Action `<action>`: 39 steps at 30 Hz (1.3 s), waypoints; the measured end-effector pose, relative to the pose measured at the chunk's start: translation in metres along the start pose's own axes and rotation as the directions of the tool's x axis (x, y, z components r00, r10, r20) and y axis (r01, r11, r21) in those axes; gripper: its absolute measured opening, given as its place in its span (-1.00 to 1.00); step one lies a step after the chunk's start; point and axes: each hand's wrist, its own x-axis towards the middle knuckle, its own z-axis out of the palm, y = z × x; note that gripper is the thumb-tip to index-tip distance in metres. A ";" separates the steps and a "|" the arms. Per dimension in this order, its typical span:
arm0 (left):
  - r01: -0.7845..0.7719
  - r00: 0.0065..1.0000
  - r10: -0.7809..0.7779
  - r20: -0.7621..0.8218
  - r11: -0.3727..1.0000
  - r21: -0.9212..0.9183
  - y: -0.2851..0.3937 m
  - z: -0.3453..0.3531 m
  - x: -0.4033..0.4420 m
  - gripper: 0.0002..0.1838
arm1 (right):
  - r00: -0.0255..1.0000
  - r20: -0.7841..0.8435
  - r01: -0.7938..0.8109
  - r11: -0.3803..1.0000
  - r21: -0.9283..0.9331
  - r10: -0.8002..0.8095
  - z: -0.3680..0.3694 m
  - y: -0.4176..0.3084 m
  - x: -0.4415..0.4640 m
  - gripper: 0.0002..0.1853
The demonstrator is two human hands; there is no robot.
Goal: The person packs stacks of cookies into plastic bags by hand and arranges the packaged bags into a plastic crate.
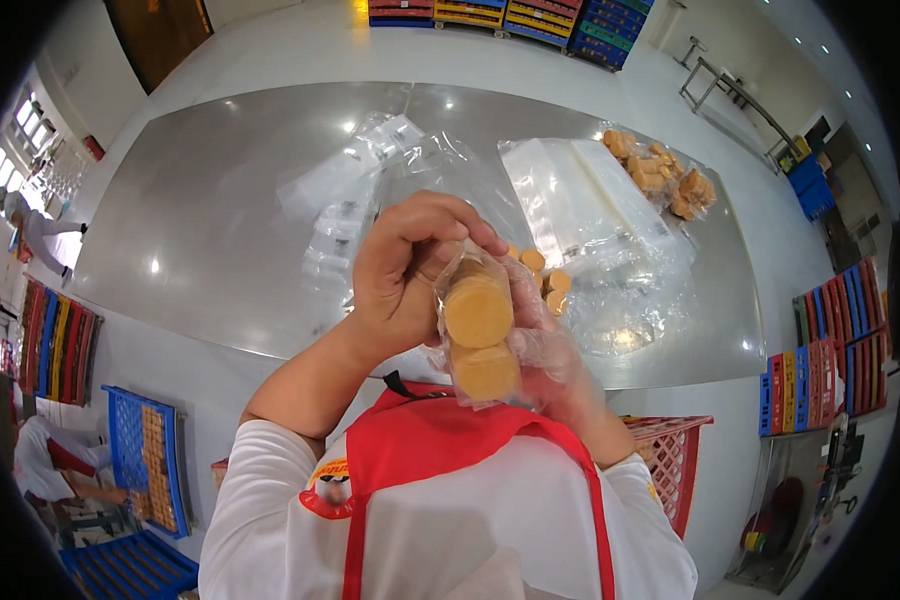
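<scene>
Across the broad steel surface (220, 220), items were concentrated in the middle and toward the right edge. A flat stack of clear plastic bags (575, 190) lay right of the middle. Loose printed wrappers (340, 220) overlapped left of it, running from near the far edge toward the near edge. A cluster of filled packs (657, 170) rested by the far right corner, beside the stack. The left hand (410, 262), bare, grasped the upper end of a filled bag (482, 330); the right hand (552, 350), in a clear plastic glove, gripped the same bag along its right side. That bag was held up over the near edge, round yellow-brown pieces showing inside. Similar loose pieces (557, 284) lay just beyond the right hand, partly hidden.
</scene>
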 end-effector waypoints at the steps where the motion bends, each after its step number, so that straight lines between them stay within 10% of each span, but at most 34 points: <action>1: 0.018 1.000 -0.018 -0.005 1.000 -0.011 0.002 0.001 0.000 -0.83 | 1.000 0.002 -0.002 1.000 -0.006 0.002 0.001 0.000 -0.001 0.10; 8: 0.110 0.994 -0.109 0.026 0.992 -0.057 0.008 0.004 0.000 -0.77 | 1.000 0.006 -0.013 0.999 0.040 0.013 0.012 -0.002 -0.009 0.08; 14: -0.085 0.933 0.172 -0.317 0.959 0.269 0.014 0.005 -0.004 -0.72 | 0.995 0.095 -0.056 0.973 0.225 0.035 0.009 -0.002 -0.014 0.04; 20: -0.033 0.997 0.009 0.079 0.949 0.315 0.067 -0.003 -0.030 -0.63 | 0.999 0.019 0.045 0.993 0.112 -0.048 0.009 0.004 -0.013 0.07; 39: -0.070 0.962 -0.101 0.254 0.807 0.586 0.080 0.010 -0.026 -0.57 | 0.999 0.008 0.039 0.994 0.098 -0.040 0.008 0.003 -0.017 -0.06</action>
